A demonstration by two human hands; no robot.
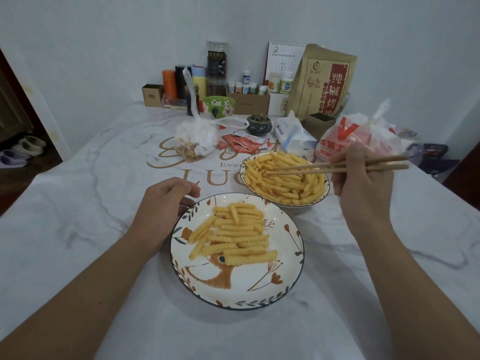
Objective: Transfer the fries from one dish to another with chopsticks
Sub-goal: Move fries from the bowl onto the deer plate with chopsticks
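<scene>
- Right hand point(363, 175): gripped a pair of wooden chopsticks point(335, 166) near their thick ends, fingers curled round them, above and just right of the far bowl point(323, 197).
- Chopstick tips: reached left into the heap of fries point(283, 181) in that bowl, slightly apart; whether a fry was pinched between them could not be told.
- Left hand point(166, 203): rested at the upper left rim of the near plate point(285, 276), fingers loosely curled, holding nothing; fingertips touching or just beside the rim, not clear which.
- Near plate: white with leaf and flower pattern and a deer motif, carried a smaller pile of crinkle fries point(239, 232) in its upper half.
- Bowl and plate: stood side by side, rims close, on the marbled white table point(78, 229).
- Farther back: clear bag of snacks point(194, 141), red sauce sachets point(241, 142), tissue pack point(293, 136), red-and-white plastic bag point(358, 136).
</scene>
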